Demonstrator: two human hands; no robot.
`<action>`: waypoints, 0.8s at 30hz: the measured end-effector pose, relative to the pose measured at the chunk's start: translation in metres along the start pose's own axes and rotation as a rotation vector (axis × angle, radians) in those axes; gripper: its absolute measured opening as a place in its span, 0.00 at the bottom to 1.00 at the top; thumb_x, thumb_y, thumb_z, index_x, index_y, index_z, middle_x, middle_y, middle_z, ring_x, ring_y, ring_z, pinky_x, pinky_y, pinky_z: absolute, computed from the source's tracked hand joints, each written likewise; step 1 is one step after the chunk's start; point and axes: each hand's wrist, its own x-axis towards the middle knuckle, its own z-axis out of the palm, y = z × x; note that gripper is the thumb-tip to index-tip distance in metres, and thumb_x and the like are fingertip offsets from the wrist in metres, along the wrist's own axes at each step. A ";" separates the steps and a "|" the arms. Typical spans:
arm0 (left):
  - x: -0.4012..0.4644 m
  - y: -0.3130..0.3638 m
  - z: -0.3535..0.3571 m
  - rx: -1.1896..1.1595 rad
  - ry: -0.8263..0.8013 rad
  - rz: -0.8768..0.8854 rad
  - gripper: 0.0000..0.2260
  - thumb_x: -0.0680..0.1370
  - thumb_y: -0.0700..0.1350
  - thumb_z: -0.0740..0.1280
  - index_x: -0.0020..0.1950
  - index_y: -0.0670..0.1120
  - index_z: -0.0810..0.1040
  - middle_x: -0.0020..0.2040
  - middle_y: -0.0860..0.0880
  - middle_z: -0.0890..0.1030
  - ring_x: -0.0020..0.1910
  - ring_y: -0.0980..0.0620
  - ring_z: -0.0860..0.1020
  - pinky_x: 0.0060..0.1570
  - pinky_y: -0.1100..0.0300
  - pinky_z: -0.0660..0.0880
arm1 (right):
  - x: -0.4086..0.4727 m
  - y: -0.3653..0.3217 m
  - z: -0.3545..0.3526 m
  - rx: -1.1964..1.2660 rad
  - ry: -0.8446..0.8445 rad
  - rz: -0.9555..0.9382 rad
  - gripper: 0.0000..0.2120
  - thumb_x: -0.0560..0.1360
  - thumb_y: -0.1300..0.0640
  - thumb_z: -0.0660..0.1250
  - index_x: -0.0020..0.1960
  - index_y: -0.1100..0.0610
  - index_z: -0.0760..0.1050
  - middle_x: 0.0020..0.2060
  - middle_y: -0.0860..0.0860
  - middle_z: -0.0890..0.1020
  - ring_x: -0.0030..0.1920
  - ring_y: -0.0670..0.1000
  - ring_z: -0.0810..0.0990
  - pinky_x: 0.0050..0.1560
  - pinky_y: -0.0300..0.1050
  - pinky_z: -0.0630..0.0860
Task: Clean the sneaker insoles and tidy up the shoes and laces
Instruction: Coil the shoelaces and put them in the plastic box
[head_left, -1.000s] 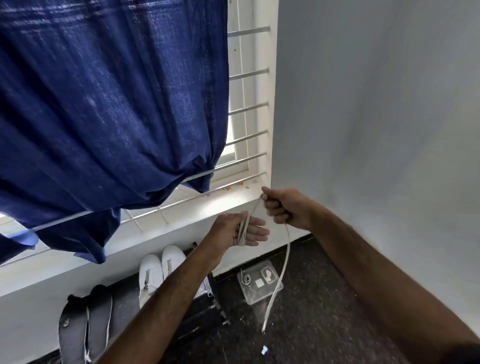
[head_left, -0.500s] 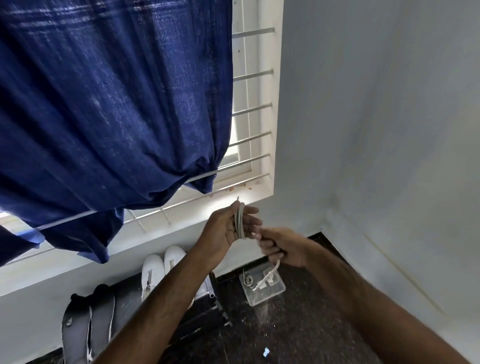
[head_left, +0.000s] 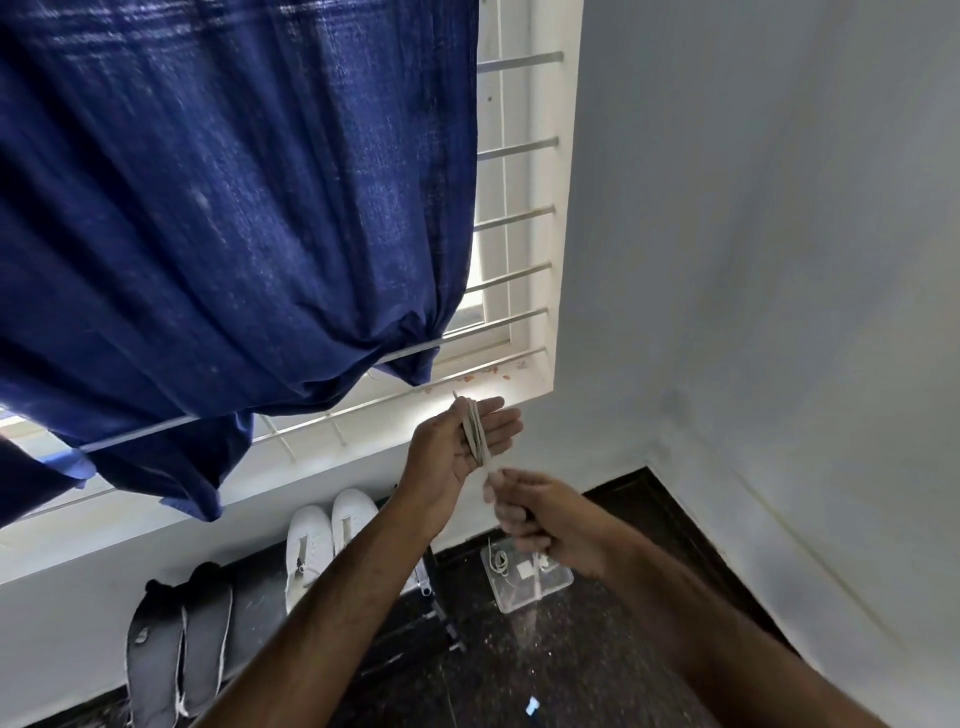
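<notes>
Below-left of the hands, white sneakers (head_left: 332, 535) against the wall. Left hand (head_left: 447, 452) open, fingers straight, white lace (head_left: 475, 434) coiled around the palm. Right hand (head_left: 545, 525), just below, pinching the coil's loose tail. Under that hand, clear box (head_left: 550, 590) on the floor. Soft, light, limp cord, likely to unwind; best held at the tail, kept taut.

A room in a home — a blue curtain (head_left: 234, 208) draped over a barred window (head_left: 519, 218), white sneakers (head_left: 332, 540) and dark shoes (head_left: 182, 639) lined along the wall (head_left: 78, 597), dark speckled floor (head_left: 571, 670) below.
</notes>
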 end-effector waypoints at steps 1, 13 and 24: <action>-0.001 0.002 0.000 -0.005 -0.037 -0.004 0.20 0.87 0.48 0.53 0.62 0.35 0.78 0.56 0.36 0.84 0.54 0.40 0.85 0.56 0.50 0.81 | 0.003 0.012 -0.006 0.029 -0.016 0.047 0.12 0.85 0.51 0.60 0.46 0.55 0.77 0.31 0.47 0.67 0.29 0.45 0.60 0.24 0.36 0.59; 0.000 -0.005 0.015 0.338 -0.136 -0.141 0.21 0.87 0.46 0.53 0.53 0.36 0.82 0.46 0.37 0.86 0.42 0.42 0.86 0.48 0.52 0.83 | 0.013 -0.102 -0.026 -0.781 0.331 -0.180 0.14 0.83 0.50 0.65 0.44 0.57 0.80 0.33 0.48 0.76 0.31 0.45 0.71 0.31 0.37 0.69; 0.004 -0.023 0.023 0.054 0.198 -0.061 0.14 0.86 0.41 0.57 0.50 0.38 0.80 0.40 0.43 0.84 0.35 0.53 0.84 0.34 0.63 0.80 | 0.020 -0.018 -0.003 -0.888 0.723 -0.761 0.10 0.77 0.66 0.71 0.55 0.57 0.86 0.45 0.48 0.81 0.43 0.43 0.80 0.44 0.32 0.77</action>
